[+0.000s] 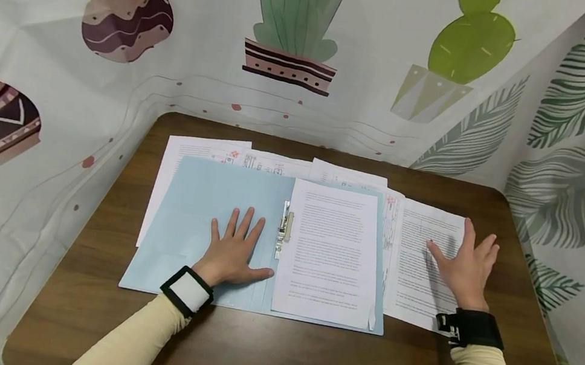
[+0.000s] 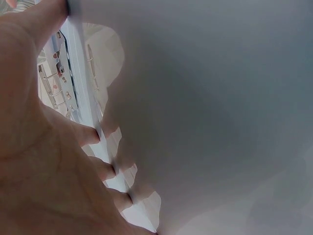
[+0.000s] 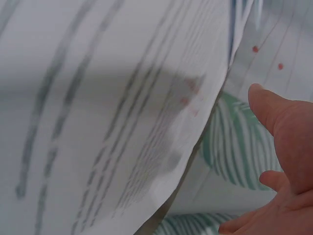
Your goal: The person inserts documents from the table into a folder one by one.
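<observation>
A light blue folder [image 1: 203,193] lies spread flat on the table, with a metal clip [image 1: 285,229] along its spine. Printed pages [image 1: 330,254] rest on its right half. My left hand [image 1: 231,254] rests on the bare left cover, fingers spread, thumb pointing toward the spine; the left wrist view shows its fingertips touching the cover [image 2: 205,107]. To the right, my right hand [image 1: 467,274] is over the right edge of a loose printed sheet [image 1: 417,283], fingers apart and slightly bent, holding nothing. That sheet's left part is hidden under other papers and the folder.
More printed sheets [image 1: 178,150] stick out behind and left of the folder, some with red marks [image 1: 234,154]. The brown wooden table [image 1: 249,354] shows along the front and sides. A cactus-print cloth [image 1: 201,31] hangs behind it and at both sides.
</observation>
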A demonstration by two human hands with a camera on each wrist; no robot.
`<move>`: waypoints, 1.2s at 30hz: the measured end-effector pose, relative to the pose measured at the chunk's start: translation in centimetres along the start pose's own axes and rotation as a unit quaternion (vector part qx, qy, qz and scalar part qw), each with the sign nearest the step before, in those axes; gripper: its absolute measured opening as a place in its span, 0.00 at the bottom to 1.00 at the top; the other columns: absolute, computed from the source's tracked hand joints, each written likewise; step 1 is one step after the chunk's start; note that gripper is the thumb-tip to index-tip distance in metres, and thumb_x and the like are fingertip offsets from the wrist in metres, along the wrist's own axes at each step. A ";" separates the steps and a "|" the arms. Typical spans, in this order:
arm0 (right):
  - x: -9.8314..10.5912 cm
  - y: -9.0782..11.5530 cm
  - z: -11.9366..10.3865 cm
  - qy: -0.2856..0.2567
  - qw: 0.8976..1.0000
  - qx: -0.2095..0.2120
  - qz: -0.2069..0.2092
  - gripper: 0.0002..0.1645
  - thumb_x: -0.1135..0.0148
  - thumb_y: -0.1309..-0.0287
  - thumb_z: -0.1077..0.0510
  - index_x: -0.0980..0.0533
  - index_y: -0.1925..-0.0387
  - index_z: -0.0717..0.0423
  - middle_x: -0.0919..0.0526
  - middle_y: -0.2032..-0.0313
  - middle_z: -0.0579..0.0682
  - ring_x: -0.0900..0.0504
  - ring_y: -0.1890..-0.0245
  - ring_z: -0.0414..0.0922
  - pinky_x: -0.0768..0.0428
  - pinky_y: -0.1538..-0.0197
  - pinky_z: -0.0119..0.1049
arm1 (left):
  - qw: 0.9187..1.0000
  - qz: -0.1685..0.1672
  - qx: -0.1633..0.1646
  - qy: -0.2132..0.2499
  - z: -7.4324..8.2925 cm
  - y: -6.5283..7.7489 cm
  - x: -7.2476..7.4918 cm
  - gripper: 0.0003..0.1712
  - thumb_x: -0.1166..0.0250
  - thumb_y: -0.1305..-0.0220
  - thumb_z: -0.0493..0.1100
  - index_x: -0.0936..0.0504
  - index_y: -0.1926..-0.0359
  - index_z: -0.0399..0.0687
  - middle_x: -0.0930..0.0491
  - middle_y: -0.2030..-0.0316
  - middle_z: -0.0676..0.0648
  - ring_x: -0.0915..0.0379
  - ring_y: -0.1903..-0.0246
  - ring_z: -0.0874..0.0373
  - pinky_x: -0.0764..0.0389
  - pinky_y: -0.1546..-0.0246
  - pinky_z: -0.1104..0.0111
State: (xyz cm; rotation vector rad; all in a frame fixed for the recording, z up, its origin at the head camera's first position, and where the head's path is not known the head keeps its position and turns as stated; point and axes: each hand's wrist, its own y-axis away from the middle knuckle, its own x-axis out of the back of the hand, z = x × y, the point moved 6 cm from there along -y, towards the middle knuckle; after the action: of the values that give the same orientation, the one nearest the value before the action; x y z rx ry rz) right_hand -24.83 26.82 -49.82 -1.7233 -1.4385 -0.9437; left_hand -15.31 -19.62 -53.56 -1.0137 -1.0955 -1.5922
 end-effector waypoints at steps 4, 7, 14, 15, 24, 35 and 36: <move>0.0 -0.4 1.2 0.013 0.999 -0.023 -0.024 0.62 0.31 0.36 0.45 0.61 0.18 0.54 0.76 0.24 0.76 0.71 0.26 0.80 0.57 0.37 0.83 | 1.000 -0.001 0.000 -0.001 -0.1 0.0 -0.1 0.69 0.36 0.47 0.81 0.50 0.18 0.46 0.65 0.19 0.37 0.76 0.22 0.32 0.68 0.35 0.24; -0.1 -0.7 2.0 0.017 0.998 -0.043 -0.049 0.64 0.31 0.36 0.43 0.63 0.18 0.54 0.75 0.25 0.79 0.69 0.27 0.82 0.55 0.38 0.84 | 1.000 -0.003 0.001 -0.003 -0.1 0.0 -0.1 0.69 0.36 0.47 0.81 0.50 0.18 0.46 0.65 0.19 0.37 0.76 0.22 0.32 0.68 0.35 0.24; -0.5 -1.2 3.5 0.030 0.991 -0.090 -0.098 0.68 0.30 0.39 0.38 0.66 0.18 0.54 0.60 0.29 0.85 0.56 0.33 0.83 0.45 0.43 0.81 | 1.000 -0.002 0.002 -0.003 -0.1 0.0 -0.2 0.69 0.35 0.48 0.81 0.49 0.18 0.46 0.64 0.19 0.37 0.76 0.22 0.31 0.68 0.35 0.24; -0.5 -1.3 3.6 0.033 0.990 -0.093 -0.103 0.68 0.30 0.39 0.38 0.66 0.18 0.55 0.58 0.30 0.85 0.54 0.35 0.83 0.43 0.44 0.80 | 1.000 -0.002 0.003 -0.003 -0.1 0.0 -0.2 0.69 0.35 0.48 0.81 0.49 0.18 0.46 0.64 0.19 0.37 0.76 0.22 0.32 0.68 0.35 0.24; -0.7 -1.3 4.0 0.053 0.984 -0.115 -0.128 0.70 0.28 0.41 0.39 0.65 0.19 0.58 0.51 0.31 0.85 0.49 0.37 0.82 0.43 0.43 0.77 | 1.000 -0.001 0.002 0.000 -0.1 0.1 0.0 0.69 0.35 0.48 0.81 0.49 0.18 0.46 0.65 0.19 0.37 0.75 0.22 0.32 0.68 0.35 0.24; -0.5 -1.4 3.2 0.074 0.982 -0.106 -0.140 0.63 0.30 0.38 0.43 0.58 0.20 0.64 0.46 0.31 0.84 0.44 0.38 0.80 0.37 0.45 0.73 | 1.000 0.003 0.001 0.003 0.0 0.2 0.1 0.69 0.34 0.48 0.80 0.48 0.18 0.45 0.63 0.19 0.36 0.74 0.22 0.31 0.67 0.35 0.23; -0.5 -1.4 3.3 0.074 0.982 -0.106 -0.140 0.62 0.30 0.37 0.44 0.58 0.20 0.64 0.46 0.31 0.84 0.45 0.38 0.80 0.37 0.45 0.73 | 1.000 0.003 0.001 0.003 0.0 0.2 0.1 0.69 0.34 0.48 0.80 0.48 0.18 0.45 0.63 0.19 0.36 0.74 0.22 0.31 0.67 0.35 0.23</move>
State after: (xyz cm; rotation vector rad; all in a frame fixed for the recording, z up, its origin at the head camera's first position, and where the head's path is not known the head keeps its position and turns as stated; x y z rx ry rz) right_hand -25.92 29.59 -51.78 -1.5828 -1.5525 -1.3916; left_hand -15.18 -19.70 -53.41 -1.0085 -1.0886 -1.5878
